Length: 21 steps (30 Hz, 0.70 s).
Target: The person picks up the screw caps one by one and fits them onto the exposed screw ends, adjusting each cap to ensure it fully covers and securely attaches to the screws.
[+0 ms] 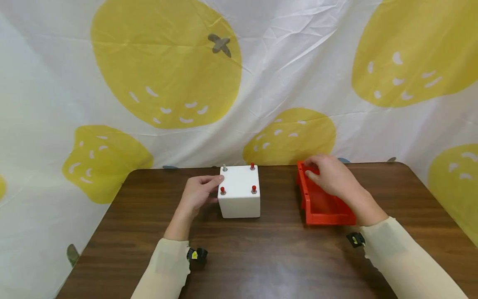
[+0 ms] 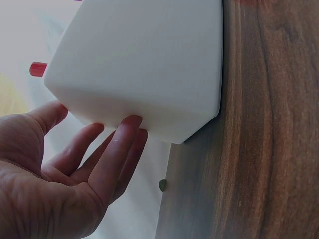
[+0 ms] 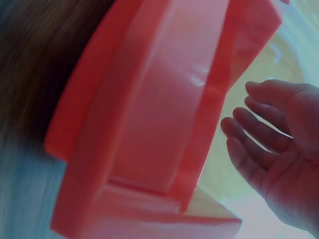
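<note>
A white box stands on the table, with a metal post at each top corner. Red caps cover three of them, such as the front-right cap; the back-left post shows bare metal. At the box's left side is my left hand, thumb on the top edge and fingertips touching the side. My right hand hovers over the far part of a red bin. Its fingers curve loosely, and nothing shows between them in the right wrist view. The bin's floor is partly hidden by that hand.
The brown wooden table carries the box left of the bin, with a gap between them. Directly behind the table's far edge hangs a white curtain with yellow fruit prints. Each wrist wears a small black camera.
</note>
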{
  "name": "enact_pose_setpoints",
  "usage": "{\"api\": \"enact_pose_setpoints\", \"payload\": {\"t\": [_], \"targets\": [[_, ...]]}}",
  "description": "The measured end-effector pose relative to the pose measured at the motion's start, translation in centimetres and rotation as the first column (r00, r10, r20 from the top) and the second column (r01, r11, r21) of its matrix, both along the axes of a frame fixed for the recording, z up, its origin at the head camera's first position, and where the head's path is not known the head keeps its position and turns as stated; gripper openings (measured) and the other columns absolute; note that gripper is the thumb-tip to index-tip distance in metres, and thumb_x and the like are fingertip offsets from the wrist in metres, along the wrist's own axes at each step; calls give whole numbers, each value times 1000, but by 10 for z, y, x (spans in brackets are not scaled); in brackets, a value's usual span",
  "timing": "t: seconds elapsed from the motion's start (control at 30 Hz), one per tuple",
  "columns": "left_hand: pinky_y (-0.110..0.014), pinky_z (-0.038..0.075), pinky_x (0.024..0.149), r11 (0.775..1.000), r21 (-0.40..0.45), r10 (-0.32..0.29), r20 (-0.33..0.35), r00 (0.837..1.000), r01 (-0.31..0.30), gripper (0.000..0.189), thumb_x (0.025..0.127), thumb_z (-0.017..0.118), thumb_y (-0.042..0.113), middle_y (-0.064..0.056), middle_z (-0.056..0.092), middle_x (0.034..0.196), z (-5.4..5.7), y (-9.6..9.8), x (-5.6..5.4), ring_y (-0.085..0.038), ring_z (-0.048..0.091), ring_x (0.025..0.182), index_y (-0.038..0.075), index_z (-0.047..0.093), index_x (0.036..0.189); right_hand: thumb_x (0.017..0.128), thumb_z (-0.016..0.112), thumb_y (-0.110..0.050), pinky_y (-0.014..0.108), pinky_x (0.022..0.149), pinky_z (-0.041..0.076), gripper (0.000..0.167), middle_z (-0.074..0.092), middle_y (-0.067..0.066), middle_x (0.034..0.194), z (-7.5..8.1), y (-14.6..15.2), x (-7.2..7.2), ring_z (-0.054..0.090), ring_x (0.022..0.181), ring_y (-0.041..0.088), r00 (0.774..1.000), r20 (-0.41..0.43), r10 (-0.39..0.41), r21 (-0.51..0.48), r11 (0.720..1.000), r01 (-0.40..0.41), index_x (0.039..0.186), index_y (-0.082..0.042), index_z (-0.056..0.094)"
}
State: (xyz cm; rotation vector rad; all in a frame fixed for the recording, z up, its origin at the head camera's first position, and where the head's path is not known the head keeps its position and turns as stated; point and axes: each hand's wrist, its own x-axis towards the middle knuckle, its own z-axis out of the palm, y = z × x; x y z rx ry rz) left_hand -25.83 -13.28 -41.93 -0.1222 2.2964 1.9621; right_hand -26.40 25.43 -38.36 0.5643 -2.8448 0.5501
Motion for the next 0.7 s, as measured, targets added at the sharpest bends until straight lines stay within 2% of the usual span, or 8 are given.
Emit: {"api": "enact_pose_setpoints", "payload": {"t": [0.17, 0.4, 0.7], "targets": [[-43, 66, 80, 1000, 7, 3, 1, 1000, -3, 39, 100, 79, 30, -15, 73, 127, 0, 0, 2, -24, 73, 103, 1, 77, 126, 96, 75, -5, 59, 92, 56, 23, 73, 23, 109, -6, 5, -3, 68, 100, 43, 1000, -13, -15, 94, 995, 17, 115, 6, 71], [-42, 66, 79, 1000, -3, 4, 10, 1000, -4, 42, 99, 79, 31, -16, 72, 128, -1, 1, 3, -26, 73, 104, 0, 75, 128, 94, 77, -4, 53, 78, 58, 11, 67, 13, 89, -13, 9, -6, 65, 83, 35, 999, -8, -35, 158, 987, 36, 99, 1, 68], [-44, 66, 80, 1000, 8, 0, 8, 1000, 0, 41, 100, 79, 30, -16, 72, 127, -2, 2, 4, -26, 73, 102, 0, 75, 127, 94, 73, -3, 51, 73, 57, 11, 63, 11, 81, -24, 10, -8, 62, 78, 31, 998, 31, -61, 231, 971, 52, 87, -2, 64]]}}
